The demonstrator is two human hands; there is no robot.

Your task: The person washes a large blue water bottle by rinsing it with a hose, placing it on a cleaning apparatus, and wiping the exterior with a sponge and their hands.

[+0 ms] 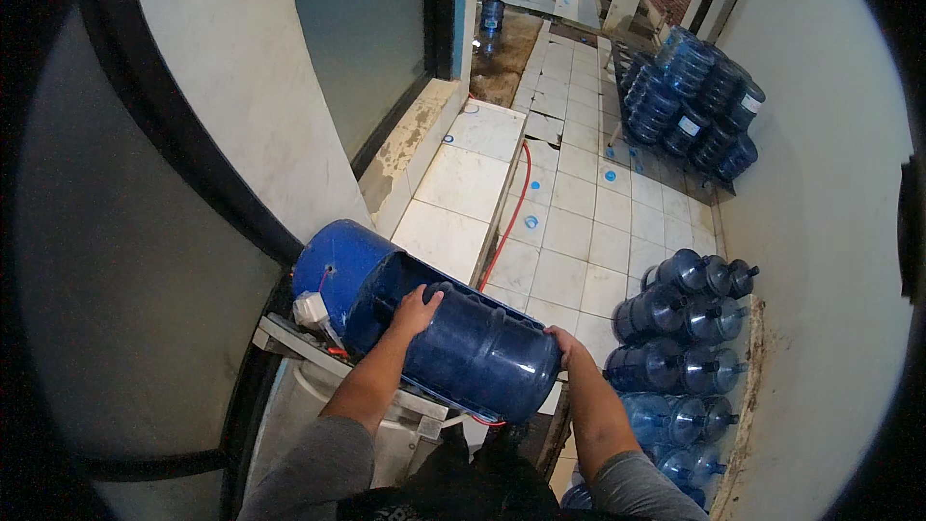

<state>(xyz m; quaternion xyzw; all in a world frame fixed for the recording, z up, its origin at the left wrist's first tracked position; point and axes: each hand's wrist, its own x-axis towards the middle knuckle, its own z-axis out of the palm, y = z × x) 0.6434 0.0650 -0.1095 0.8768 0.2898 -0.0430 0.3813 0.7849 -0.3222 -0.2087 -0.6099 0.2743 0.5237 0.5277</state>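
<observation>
A large blue plastic water jug (pixel 473 352) lies on its side in a long trough-like blue drum (pixel 352 260) with an open top, set on a pale frame at the lower centre. My left hand (pixel 415 309) grips the jug near its left end, fingers curled over the top. My right hand (pixel 564 347) holds the jug's right end with the fingers wrapped on its edge. A small white box (pixel 311 309) with wiring is fixed to the drum's left end. The jug's left end is partly hidden inside the drum.
Rows of jugs (pixel 709 367) line the right wall, and more are stacked on a rack (pixel 694 106) farther back. A tiled step (pixel 449 193) runs along the left beside a red hose (pixel 511 222). Blue caps (pixel 531 222) lie on the tiled floor. A jug (pixel 492 14) stands at the far end.
</observation>
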